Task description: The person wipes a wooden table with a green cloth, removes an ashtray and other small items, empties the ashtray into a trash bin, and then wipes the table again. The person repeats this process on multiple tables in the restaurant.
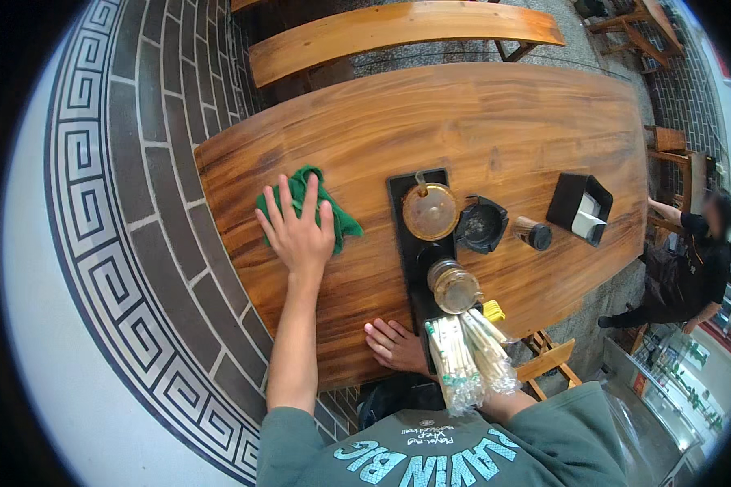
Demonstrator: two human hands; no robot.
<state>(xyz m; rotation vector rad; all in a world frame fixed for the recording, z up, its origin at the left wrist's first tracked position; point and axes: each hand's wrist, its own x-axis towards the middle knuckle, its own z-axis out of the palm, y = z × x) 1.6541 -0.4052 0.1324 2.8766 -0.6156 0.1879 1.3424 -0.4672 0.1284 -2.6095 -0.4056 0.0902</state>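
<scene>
My left hand (300, 234) lies with spread fingers on a crumpled green cloth (347, 230), holding it against the wooden table (542, 122) near the wall-side end. By the table's near edge, my right hand (396, 348) rests with its fingers slightly apart and nothing visible in them. Beside it, a long black tray (409, 255) carries a lidded glass jar (429, 212) with a spoon handle and a second glass jar (455, 286). Bundles of wrapped chopsticks (454, 356) at the tray's near end hide part of my right wrist and forearm.
Right of the tray are a black ashtray (481, 224), a toothpick holder (532, 234), a black napkin box (580, 208) and a yellow object (493, 311). A brick wall (170, 243) borders the left. A bench (402, 30) stands beyond; a person (694, 262) is at right.
</scene>
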